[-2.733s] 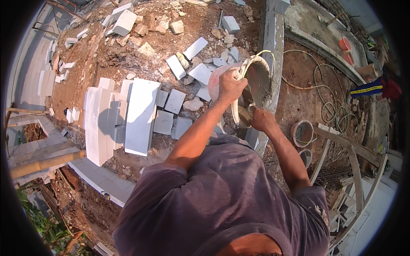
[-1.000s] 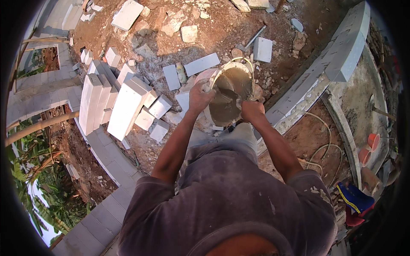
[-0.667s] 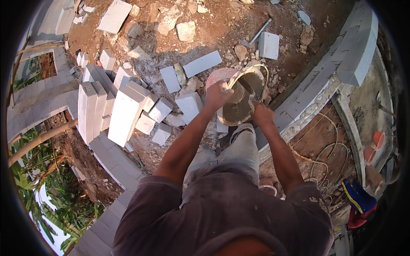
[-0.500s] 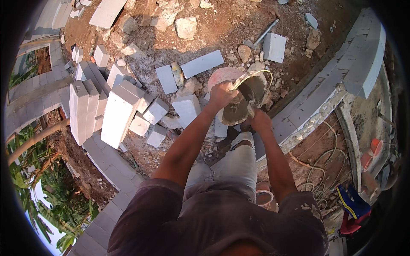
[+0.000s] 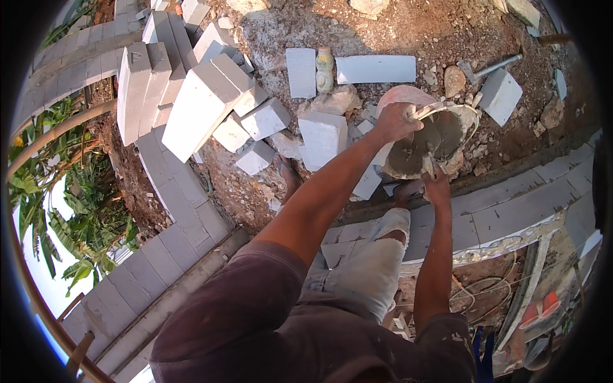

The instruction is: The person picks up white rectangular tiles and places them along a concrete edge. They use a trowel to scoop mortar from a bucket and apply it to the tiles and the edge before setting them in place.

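A pinkish bucket (image 5: pixel 403 96) coated in dried cement is tilted so that its mouth faces me, with wet grey mortar (image 5: pixel 408 155) inside. My left hand (image 5: pixel 397 122) is closed around its upper left rim, beside the thin wire handle. Lower down, my right hand (image 5: pixel 437 185) grips the pale handle of a trowel (image 5: pixel 429 166). The trowel's blade is hard to make out against the mortar. Rubble and the low block wall lie right beside the bucket.
Stacked light grey blocks (image 5: pixel 203 102) stand at left. Two flat block pieces flank a plastic bottle (image 5: pixel 324 69) beyond the bucket. A hammer (image 5: pixel 498 67) lies at far right near a loose block (image 5: pixel 500 96). The low block wall (image 5: pixel 498 223) curves along the right.
My view has turned and shifted, so the bucket and both hands appear further right. Both hands keep their grips; the trowel has moved within the bucket's mouth toward its near rim.
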`<state>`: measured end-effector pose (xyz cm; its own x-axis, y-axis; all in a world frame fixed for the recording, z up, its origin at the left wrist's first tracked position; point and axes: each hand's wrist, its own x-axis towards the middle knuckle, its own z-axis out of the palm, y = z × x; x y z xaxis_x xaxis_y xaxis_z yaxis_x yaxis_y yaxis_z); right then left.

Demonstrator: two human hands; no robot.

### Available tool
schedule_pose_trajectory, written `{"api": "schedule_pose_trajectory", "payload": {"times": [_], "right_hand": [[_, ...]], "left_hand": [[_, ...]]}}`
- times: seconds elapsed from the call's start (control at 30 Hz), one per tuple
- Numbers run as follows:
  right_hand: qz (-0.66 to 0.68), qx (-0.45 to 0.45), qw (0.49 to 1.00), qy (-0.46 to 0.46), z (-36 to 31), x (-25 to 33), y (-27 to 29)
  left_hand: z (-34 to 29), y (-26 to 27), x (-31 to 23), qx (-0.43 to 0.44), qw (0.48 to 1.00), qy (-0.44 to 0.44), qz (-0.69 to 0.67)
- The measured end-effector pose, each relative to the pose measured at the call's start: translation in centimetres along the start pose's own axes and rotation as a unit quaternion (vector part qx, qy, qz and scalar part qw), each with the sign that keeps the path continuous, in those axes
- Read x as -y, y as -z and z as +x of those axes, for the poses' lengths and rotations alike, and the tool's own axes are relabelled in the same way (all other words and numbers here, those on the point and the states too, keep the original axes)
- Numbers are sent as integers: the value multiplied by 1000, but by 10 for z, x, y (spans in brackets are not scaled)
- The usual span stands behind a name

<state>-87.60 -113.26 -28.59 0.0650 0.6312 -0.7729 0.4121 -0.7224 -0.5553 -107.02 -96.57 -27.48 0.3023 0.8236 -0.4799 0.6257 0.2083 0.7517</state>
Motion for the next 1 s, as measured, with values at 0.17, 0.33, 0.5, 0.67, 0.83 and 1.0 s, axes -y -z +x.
{"api": "schedule_pose_trajectory", "payload": {"times": [0.17, 0.33, 0.5, 0.67, 0.83, 1.0], "right_hand": [[-37, -79, 996, -3, 17, -19, -18], [41, -114, 993, 15, 59, -93, -32], [361, -54, 927, -90, 55, -108, -28], [338, -63, 937, -63, 89, -153, -41], [369, -130, 919, -60, 77, -129, -59], [163, -264, 937, -159, 23, -196, -65]], "left_hand": [[18, 32, 14, -123, 990, 63, 0], [0, 12, -18, -26, 992, 23, 119], [-20, -14, -3, 3, 991, -10, 134], [-90, 4, 60, 25, 998, 49, -3], [-197, 44, 141, -5, 981, 170, -94], [-291, 80, 203, -138, 935, 259, -198]]}}
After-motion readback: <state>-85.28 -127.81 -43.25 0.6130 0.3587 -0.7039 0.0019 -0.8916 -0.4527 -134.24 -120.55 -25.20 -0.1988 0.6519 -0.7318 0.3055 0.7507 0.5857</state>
